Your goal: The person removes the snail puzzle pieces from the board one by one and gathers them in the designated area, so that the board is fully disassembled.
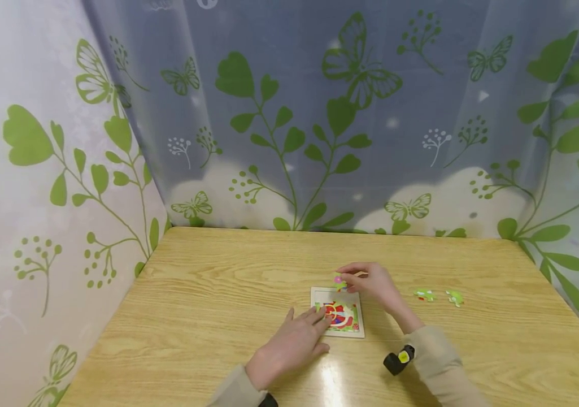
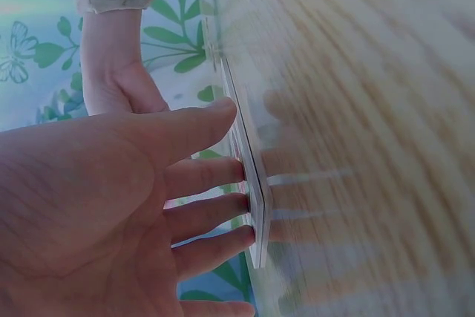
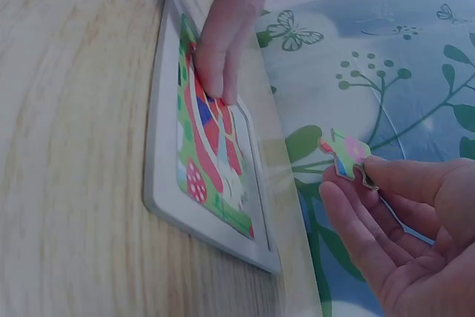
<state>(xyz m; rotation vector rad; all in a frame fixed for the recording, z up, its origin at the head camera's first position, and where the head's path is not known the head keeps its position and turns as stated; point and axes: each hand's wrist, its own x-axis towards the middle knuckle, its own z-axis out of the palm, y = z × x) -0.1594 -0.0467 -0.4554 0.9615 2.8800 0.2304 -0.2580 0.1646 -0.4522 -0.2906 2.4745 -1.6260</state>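
Pinching a small jigsaw piece (image 3: pixel 345 155) between thumb and fingertips, the right hand (image 1: pixel 373 282) is holding it in the air just above the far edge of the puzzle tray (image 1: pixel 338 311), which is lying flat on the wooden table (image 1: pixel 208 294) at centre. The left hand (image 1: pixel 294 339) is resting spread on the table at the tray's left edge, its straight fingers (image 3: pixel 215 72) pressing down on the pieces already seated in the frame. The piece is looking thin, flat, stiff and very light, probably card or thin wood; its printed face is likely smooth, so gripping by the edges near a tab is judged surer than by the faces. Snapping a tab under hard pressing is judged the main risk. The tray is likewise thin and light, and is liable to slide on the glossy tabletop unless pinned. Two more green loose pieces (image 1: pixel 439 296) are lying to the right, well apart from the tray. Behind, a leaf-and-butterfly curtain (image 1: pixel 320 113) is hanging.
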